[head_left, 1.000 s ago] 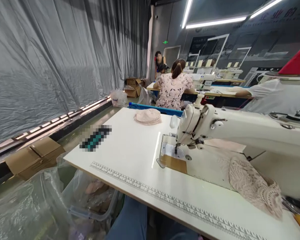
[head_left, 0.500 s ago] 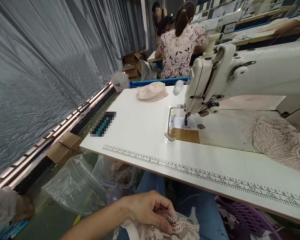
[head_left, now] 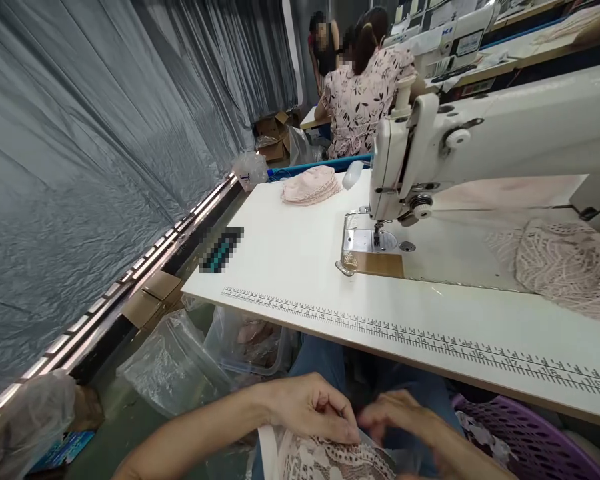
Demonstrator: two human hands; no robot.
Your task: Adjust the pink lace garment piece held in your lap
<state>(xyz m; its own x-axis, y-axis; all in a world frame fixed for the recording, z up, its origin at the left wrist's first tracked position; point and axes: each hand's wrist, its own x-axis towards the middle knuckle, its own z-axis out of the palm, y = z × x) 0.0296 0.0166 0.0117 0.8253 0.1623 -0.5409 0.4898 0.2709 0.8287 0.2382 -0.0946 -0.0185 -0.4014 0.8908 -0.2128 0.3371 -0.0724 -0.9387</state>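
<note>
My left hand (head_left: 310, 407) is closed in a pinch on a piece of pale pink lace fabric (head_left: 330, 460) in my lap, below the table's front edge. My right hand (head_left: 405, 417) is beside it, fingers curled on the same lace, partly blurred. Above them stands a white sewing machine (head_left: 430, 153) on a white table (head_left: 290, 247) with a printed ruler (head_left: 405, 333) along its front. A heap of pink lace (head_left: 570, 267) lies on the table's right side. A stack of pink fabric pieces (head_left: 310, 185) sits at the far end.
A clear plastic bin (head_left: 250, 340) and plastic bags (head_left: 170, 367) stand on the floor at left, beside flat cardboard (head_left: 153, 297). A purple basket (head_left: 520, 443) is at my right knee. A grey plastic curtain (head_left: 80, 133) hangs at left. A person in a floral top (head_left: 363, 93) sits ahead.
The view has tilted down from the table to my lap. My left hand came into view holding the lace, and my right hand has joined it on the fabric.
</note>
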